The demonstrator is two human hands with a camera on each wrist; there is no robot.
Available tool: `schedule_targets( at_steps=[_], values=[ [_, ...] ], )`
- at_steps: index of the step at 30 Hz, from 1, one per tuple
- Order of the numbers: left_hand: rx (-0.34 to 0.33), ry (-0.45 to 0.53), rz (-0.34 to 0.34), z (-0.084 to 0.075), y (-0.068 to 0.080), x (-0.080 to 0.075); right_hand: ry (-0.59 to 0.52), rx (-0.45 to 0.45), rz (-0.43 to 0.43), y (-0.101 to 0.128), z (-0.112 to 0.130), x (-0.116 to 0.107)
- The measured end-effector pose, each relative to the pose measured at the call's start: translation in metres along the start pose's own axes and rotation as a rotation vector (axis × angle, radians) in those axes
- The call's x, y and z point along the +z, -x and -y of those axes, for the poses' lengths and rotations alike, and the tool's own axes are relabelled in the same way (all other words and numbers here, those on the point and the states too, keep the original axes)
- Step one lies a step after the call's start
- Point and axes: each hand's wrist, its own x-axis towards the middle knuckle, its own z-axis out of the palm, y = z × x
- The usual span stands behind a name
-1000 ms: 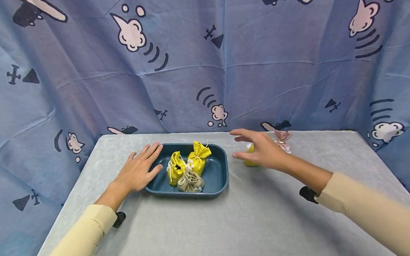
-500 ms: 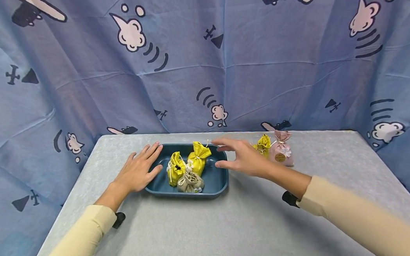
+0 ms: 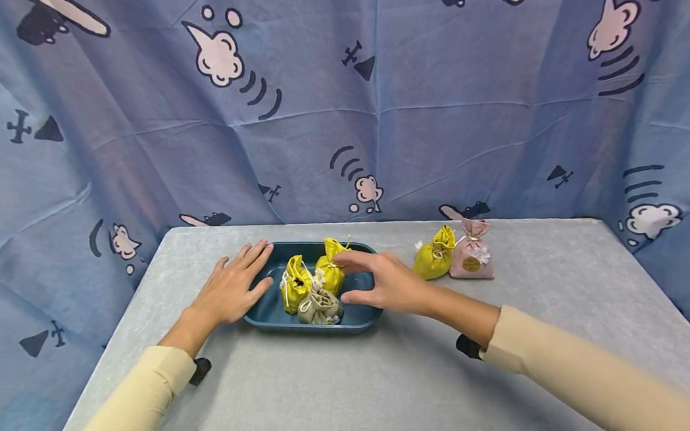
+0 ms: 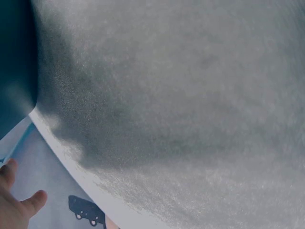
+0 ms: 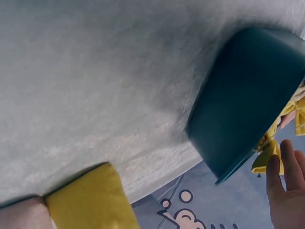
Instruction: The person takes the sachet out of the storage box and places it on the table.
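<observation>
Bearing unreadable round label [image 3: 471, 264]: pink pouch [image 3: 463, 252]

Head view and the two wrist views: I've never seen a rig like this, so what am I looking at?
There's no robot, just a person's bare hands. One camera on the head looks forward and down; each wrist camera looks at its own hand's work, at a tilted angle.

On the grey table is a blue tray holding a left yellow pouch, a back yellow pouch and a beige pouch. Outside it stand another yellow pouch and a pink pouch.

The left hand appears to rest at the tray's edge. The right hand is by the back yellow pouch; contact is unclear. Neither visibly grips anything.
</observation>
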Motion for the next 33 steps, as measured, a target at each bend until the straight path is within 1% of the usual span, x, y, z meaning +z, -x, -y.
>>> schedule_targets(
  at_steps=[10,16,26,33],
  values=[
    [-0.002,0.004,0.0,0.001,0.0,0.001,0.001,-0.048,0.042,-0.003,0.003,0.012],
    [-0.001,0.005,-0.002,0.002,0.0,0.002,-0.015,-0.052,0.07,-0.006,0.005,0.017],
    [-0.002,0.006,-0.007,0.002,0.001,0.002,0.077,-0.068,0.102,-0.011,0.01,0.03],
    [0.002,0.006,-0.013,0.002,0.0,0.002,0.076,-0.082,0.112,-0.014,0.012,0.035]
  ],
)
